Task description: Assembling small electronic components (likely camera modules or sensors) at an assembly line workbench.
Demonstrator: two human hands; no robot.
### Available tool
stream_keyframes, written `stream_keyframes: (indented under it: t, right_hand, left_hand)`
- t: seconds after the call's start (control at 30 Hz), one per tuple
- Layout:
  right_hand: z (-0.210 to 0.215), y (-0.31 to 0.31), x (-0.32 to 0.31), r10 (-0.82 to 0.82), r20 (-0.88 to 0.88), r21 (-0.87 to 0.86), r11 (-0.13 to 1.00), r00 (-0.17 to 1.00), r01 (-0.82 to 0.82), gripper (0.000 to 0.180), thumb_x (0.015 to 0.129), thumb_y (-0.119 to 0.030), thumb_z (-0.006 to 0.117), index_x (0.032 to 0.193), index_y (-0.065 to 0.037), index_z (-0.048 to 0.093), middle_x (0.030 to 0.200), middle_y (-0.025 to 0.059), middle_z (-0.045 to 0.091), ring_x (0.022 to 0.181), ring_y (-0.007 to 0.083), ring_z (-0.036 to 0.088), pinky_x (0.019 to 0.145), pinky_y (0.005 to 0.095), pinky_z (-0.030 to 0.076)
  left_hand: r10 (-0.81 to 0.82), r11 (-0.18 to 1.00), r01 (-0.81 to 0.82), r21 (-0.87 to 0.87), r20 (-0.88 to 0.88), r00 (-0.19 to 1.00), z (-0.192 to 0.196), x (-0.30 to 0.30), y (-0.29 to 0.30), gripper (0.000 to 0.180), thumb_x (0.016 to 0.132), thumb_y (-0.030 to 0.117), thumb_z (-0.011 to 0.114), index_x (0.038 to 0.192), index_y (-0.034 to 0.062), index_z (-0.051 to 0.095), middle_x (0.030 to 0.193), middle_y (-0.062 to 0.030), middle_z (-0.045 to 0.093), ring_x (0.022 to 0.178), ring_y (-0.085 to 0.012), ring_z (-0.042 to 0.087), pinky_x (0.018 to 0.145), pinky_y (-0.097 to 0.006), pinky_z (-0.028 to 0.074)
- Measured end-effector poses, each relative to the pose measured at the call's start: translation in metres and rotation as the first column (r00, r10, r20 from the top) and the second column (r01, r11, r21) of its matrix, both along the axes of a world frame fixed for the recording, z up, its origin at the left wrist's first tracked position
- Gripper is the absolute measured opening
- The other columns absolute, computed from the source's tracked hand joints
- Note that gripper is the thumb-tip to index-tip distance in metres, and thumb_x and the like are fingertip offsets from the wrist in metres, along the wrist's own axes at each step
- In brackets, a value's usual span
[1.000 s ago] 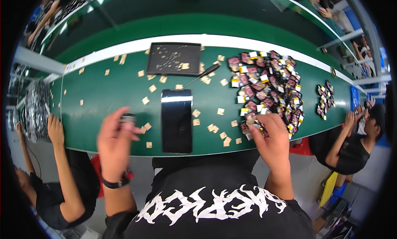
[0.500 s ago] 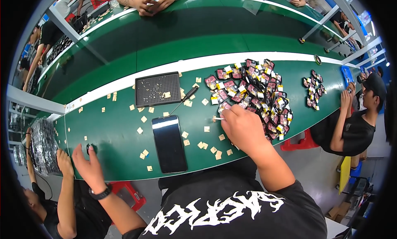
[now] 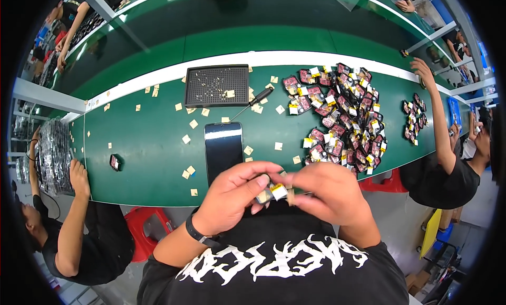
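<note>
Both hands meet at the near table edge, chest-high. Left hand [image 3: 237, 191] and right hand [image 3: 329, 194] pinch a small component [image 3: 275, 191] between their fingertips; it sits in the gap where the two grips touch (yellow-and-white tag on it, dark body mostly hidden). Just beyond lies a glossy black phone [image 3: 223, 149], flat, rectangular, on the green table [image 3: 147, 147]. Small tan square stickers [image 3: 186, 139] scattered about. Perforated black tray [image 3: 217, 85] further back, thin screwdriver [image 3: 253, 102] beside it. Heap of reddish-dark parts [image 3: 342, 112] to the right.
</note>
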State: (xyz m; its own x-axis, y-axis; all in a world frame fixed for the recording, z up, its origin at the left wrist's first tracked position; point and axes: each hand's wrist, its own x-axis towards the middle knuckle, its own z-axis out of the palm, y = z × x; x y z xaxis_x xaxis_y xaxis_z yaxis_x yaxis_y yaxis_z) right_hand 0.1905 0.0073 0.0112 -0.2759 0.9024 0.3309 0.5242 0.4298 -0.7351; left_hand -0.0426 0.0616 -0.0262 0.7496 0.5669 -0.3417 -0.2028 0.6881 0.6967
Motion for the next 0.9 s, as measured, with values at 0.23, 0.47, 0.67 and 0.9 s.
stream_keyframes:
  t: [0.23,0.47,0.67,0.9]
  right_hand:
    - [-0.019,-0.025,0.005,-0.496,-0.257,-0.501,0.802,0.829,0.325,0.028,0.097,-0.018,0.072,0.078,0.002,0.067,0.065,0.0044,0.059,0.060,0.0088,0.050,0.053,0.0275,0.039]
    - [-0.015,-0.029,-0.013,-0.410,-0.264,-0.544,0.810,0.873,0.216,0.023,0.101,-0.017,0.067,0.089,0.001,0.061,0.072,0.0021,0.060,0.061,0.0064,0.049,0.054,0.0262,0.041]
    - [-0.016,-0.029,-0.031,-0.525,-0.500,-0.781,0.617,0.688,-0.097,0.016,0.102,-0.007,0.061,0.108,-0.002,0.048,0.087,0.0084,0.070,0.067,0.0072,0.061,0.056,0.0223,0.048]
    - [-0.024,-0.021,-0.035,-0.627,-0.608,-0.788,0.548,0.487,-0.280,0.021,0.101,-0.005,0.063,0.098,-0.007,0.042,0.081,0.0135,0.070,0.056,0.0081,0.058,0.046,0.0205,0.043]
  left_hand:
    - [0.219,0.941,-0.203,0.270,-0.031,0.975,-0.005,0.004,-0.002,0.034,0.100,-0.003,0.058,0.133,-0.0031,0.055,0.129,-0.0153,0.064,0.108,-0.0191,0.067,0.092,-0.032,0.057]
    - [0.331,0.898,-0.307,0.317,-0.025,0.943,-0.012,0.008,-0.009,0.031,0.095,-0.011,0.061,0.125,-0.0052,0.055,0.122,-0.0138,0.064,0.110,-0.0203,0.067,0.096,-0.035,0.057]
    - [0.422,0.838,-0.396,0.376,0.015,0.907,-0.006,0.015,-0.014,0.029,0.096,-0.014,0.057,0.123,-0.0069,0.053,0.124,-0.0151,0.061,0.111,-0.0166,0.065,0.094,-0.028,0.054]
    - [0.437,0.748,-0.379,0.545,0.024,0.899,-0.010,0.021,-0.024,0.023,0.096,-0.015,0.057,0.116,-0.0042,0.053,0.126,-0.0196,0.060,0.112,-0.0206,0.065,0.093,-0.031,0.055]
